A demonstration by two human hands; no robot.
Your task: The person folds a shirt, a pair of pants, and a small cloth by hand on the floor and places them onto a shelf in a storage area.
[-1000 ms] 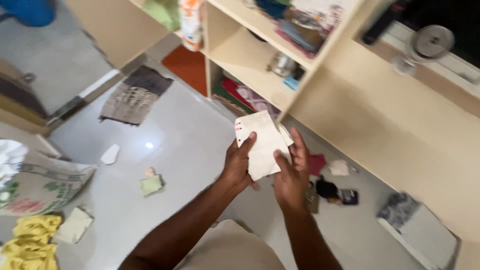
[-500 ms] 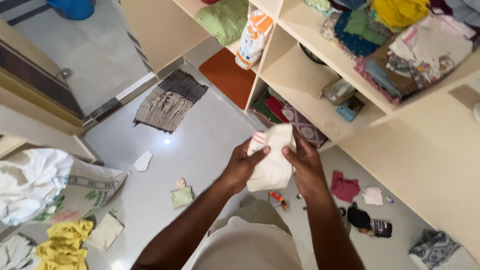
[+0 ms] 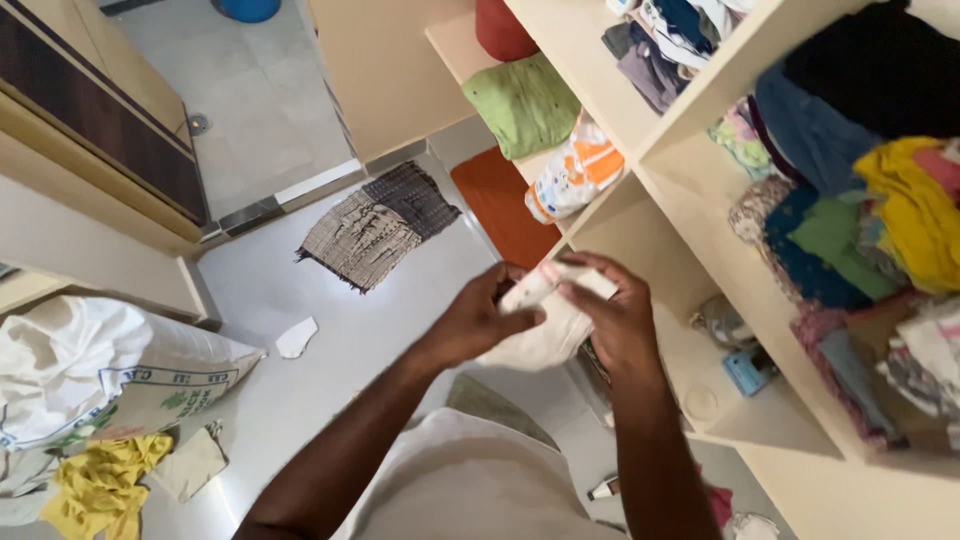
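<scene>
1. Both hands hold a small white cloth (image 3: 545, 325) in mid-air, just in front of the open shelf unit (image 3: 690, 215), w/ the floor well below.
2. Left hand (image 3: 478, 322) pinches the cloth's near edge, thumb pressed across the top; fingers closed on fabric.
3. Right hand (image 3: 615, 318) grips the far side, fingers curled over the upper fold, also clamped on the cloth.
4. Change vs. a sec ago: the cloth was spread flat & wide between the hands; now it's bunched into a tighter, narrower bundle, hands closer together. Looks to me like a fold being worked smaller.
5. View has also swung up the shelf unit: more compartments show now — a green folded cloth (image 3: 520, 100) and an orange-white packet (image 3: 572, 170) on the shelf just beyond the hands.
6. Right of the hands, compartments packed w/ mixed clothes (image 3: 880, 210).
7. Away from the shelf unit, to the left: striped mat (image 3: 375, 228) on the floor, white sack (image 3: 110, 370), yellow rag (image 3: 100, 485).
</scene>
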